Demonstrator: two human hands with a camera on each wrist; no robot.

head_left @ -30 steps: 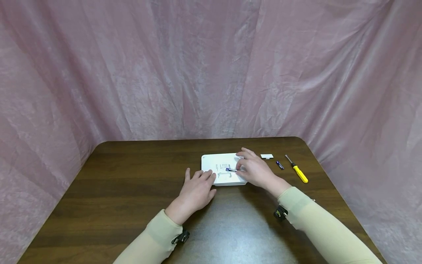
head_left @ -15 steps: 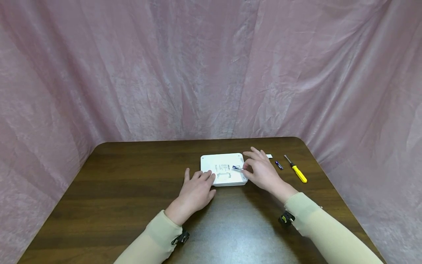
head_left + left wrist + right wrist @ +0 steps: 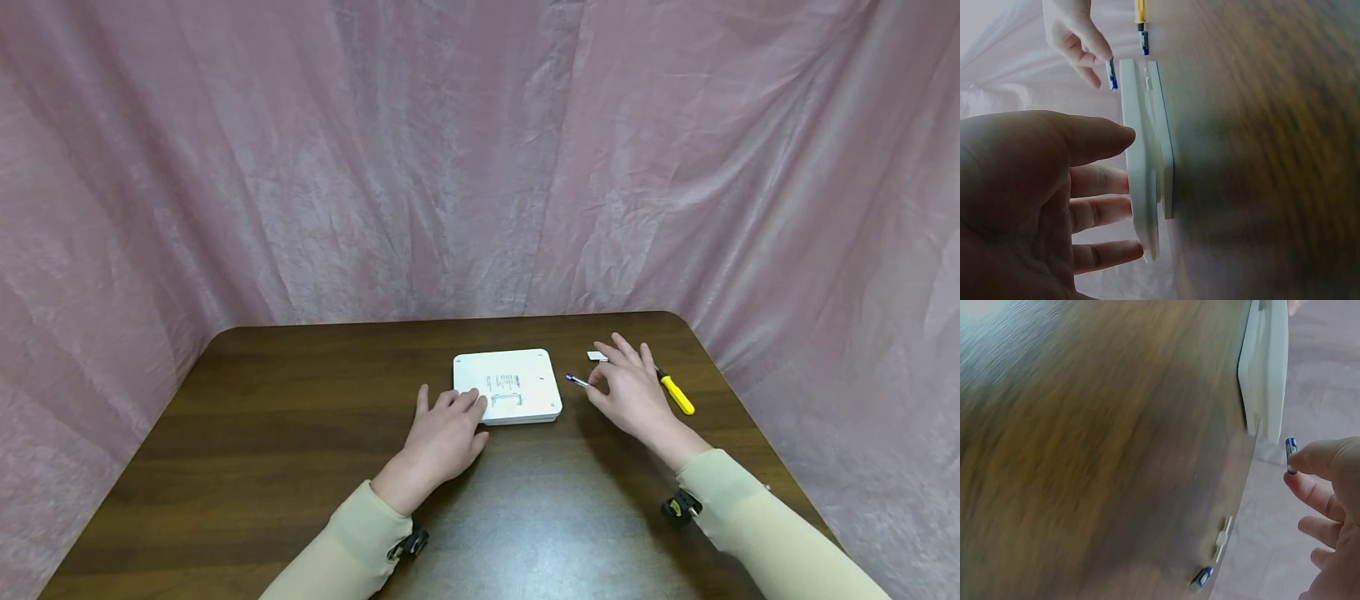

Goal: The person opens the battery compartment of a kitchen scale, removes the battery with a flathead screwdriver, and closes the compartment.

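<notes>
A flat white device (image 3: 525,387), with a printed label and a recessed battery compartment on its upper face, lies on the wooden table. My left hand (image 3: 444,437) rests its fingertips on the device's near left part, the fingers fairly straight. In the left wrist view, that hand's thumb and fingers touch the edge of the device (image 3: 1141,162). Right of the device, my right hand (image 3: 630,396) pinches a blue and silver battery (image 3: 1291,453) between thumb and index finger, above the table. A second battery (image 3: 1202,577) lies on the table, hidden behind my right hand in the head view.
A small white battery cover (image 3: 597,356) lies beyond my right hand, partly hidden by it. Farther right is a screwdriver with a yellow handle (image 3: 677,395), its shaft hidden by the hand. Pink curtains (image 3: 405,167) hang behind the table (image 3: 300,400).
My right hand has moved right, off the device, carrying the pinched battery away from above the compartment. The left hand has stayed in place on the device.
</notes>
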